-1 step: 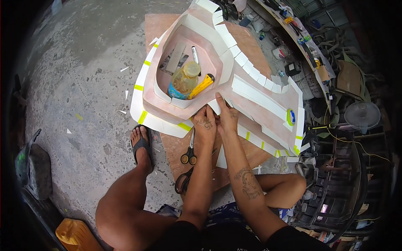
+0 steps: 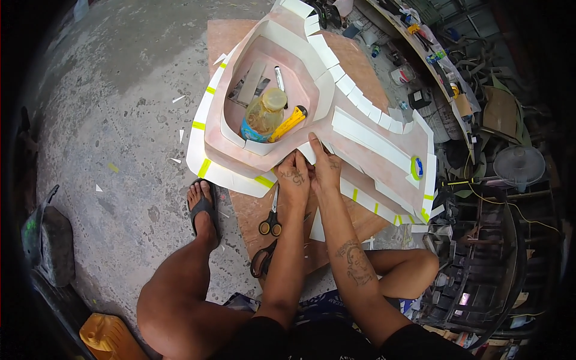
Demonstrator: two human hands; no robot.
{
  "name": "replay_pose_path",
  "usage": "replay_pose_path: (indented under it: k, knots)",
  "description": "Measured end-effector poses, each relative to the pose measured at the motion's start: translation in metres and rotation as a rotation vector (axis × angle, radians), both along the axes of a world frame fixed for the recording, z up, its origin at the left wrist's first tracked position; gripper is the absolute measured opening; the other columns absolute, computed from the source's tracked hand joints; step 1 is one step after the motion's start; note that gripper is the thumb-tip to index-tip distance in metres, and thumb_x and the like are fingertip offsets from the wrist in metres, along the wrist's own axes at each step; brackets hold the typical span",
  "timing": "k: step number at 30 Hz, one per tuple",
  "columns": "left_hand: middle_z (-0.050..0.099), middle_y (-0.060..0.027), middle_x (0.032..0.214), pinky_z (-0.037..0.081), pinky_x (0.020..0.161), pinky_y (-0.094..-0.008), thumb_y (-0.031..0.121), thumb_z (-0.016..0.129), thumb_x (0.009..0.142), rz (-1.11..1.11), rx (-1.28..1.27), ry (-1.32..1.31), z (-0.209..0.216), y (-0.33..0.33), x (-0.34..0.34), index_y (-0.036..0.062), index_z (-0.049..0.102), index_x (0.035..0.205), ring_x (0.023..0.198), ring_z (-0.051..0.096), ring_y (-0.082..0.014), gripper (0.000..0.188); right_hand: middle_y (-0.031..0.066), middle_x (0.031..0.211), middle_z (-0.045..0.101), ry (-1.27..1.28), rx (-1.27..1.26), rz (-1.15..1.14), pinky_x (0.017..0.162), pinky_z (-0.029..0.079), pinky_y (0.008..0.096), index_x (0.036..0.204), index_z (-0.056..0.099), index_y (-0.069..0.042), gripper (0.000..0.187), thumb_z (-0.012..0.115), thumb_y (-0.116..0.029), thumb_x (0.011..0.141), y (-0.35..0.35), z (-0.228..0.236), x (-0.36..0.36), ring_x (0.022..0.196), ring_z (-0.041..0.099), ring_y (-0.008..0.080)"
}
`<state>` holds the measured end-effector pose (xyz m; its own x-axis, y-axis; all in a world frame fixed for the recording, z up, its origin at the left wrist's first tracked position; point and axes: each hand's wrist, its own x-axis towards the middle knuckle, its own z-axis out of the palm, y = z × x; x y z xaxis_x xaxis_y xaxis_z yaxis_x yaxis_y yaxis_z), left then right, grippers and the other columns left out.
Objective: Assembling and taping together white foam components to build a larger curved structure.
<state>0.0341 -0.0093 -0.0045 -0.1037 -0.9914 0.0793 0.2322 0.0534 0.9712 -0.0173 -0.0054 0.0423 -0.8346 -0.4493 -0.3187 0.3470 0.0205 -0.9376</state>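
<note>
In front of me lies a large pinkish moulded form (image 2: 240, 157) edged with white card flaps and yellow-green tape. A small white card piece (image 2: 307, 152) sits at its near inner corner. My right hand (image 2: 327, 171) grips that piece, thumb stretched up along it and the other fingers hidden underneath. Close beside it, my left hand (image 2: 293, 183) is closed, fingertips pinched together at the card's left edge; their contact is partly hidden. Scissors with black handles (image 2: 270, 227) lie by my left wrist, and a second black-handled pair (image 2: 262, 261) is partly under my left forearm.
Inside the form's hollow are a plastic jar (image 2: 263, 117), a yellow cutter (image 2: 290, 123) and a marker (image 2: 279, 78). A tape roll (image 2: 416, 168) rests at its right end. Plywood (image 2: 246, 210) lies beneath. A fan (image 2: 519, 167) and clutter stand at right; card scraps dot the floor.
</note>
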Motion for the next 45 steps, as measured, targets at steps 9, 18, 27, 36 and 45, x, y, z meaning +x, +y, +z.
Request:
replay_pose_path:
  k: [9, 18, 27, 36, 45]
  knots:
    - [0.057, -0.0086, 0.056, 0.041, 0.049, -0.0314, 0.014, 0.051, 0.095, -0.018, 0.080, 0.016, 0.014, 0.000, 0.004, -0.0075, 0.062, 0.074, 0.049, 0.047, -0.0123, 0.032, 0.0044, 0.093, 0.065, 0.004, 0.022, 0.017, 0.052, 0.054, 0.0262, 0.102, 0.062, -0.005, 0.031, 0.077, -0.023, 0.082, 0.001, -0.006, -0.004, 0.073, 0.063, 0.0128]
    - [0.060, -0.0070, 0.056, 0.046, 0.042, -0.0249, 0.020, 0.053, 0.097, -0.075, 0.233, 0.071, 0.014, -0.003, 0.007, -0.0052, 0.066, 0.079, 0.042, 0.054, -0.0121, 0.034, 0.0029, 0.077, 0.063, 0.023, 0.025, -0.002, 0.040, 0.042, 0.0233, 0.094, 0.063, -0.007, 0.024, 0.075, -0.024, 0.083, -0.003, -0.002, 0.001, 0.054, 0.055, 0.0112]
    - [0.059, -0.0063, 0.054, 0.044, 0.039, -0.0241, 0.029, 0.059, 0.095, -0.055, 0.408, 0.195, 0.010, -0.005, 0.016, -0.0041, 0.065, 0.075, 0.041, 0.052, -0.0111, 0.039, 0.0059, 0.076, 0.063, 0.002, -0.039, 0.057, 0.043, 0.044, 0.0273, 0.094, 0.062, -0.004, 0.025, 0.074, -0.023, 0.083, -0.006, 0.005, 0.009, 0.054, 0.056, 0.0150]
    - [0.060, -0.0044, 0.057, 0.041, 0.040, -0.0214, 0.030, 0.059, 0.096, -0.174, 0.348, 0.130, 0.009, 0.000, 0.030, -0.0016, 0.066, 0.075, 0.043, 0.051, -0.0082, 0.038, 0.0052, 0.096, 0.063, -0.128, 0.016, 0.109, 0.064, 0.050, 0.0285, 0.106, 0.062, -0.005, 0.038, 0.073, -0.034, 0.085, 0.013, 0.016, -0.004, 0.081, 0.059, 0.0142]
    - [0.063, -0.0080, 0.063, 0.045, 0.044, -0.0268, 0.016, 0.063, 0.089, -0.260, -0.093, -0.403, 0.009, 0.011, 0.091, -0.0043, 0.065, 0.078, 0.047, 0.057, -0.0140, 0.023, 0.0074, 0.095, 0.060, -0.265, -0.093, 0.342, 0.077, 0.052, 0.0391, 0.110, 0.061, -0.004, 0.050, 0.071, -0.044, 0.083, 0.034, 0.013, -0.015, 0.088, 0.060, 0.0220]
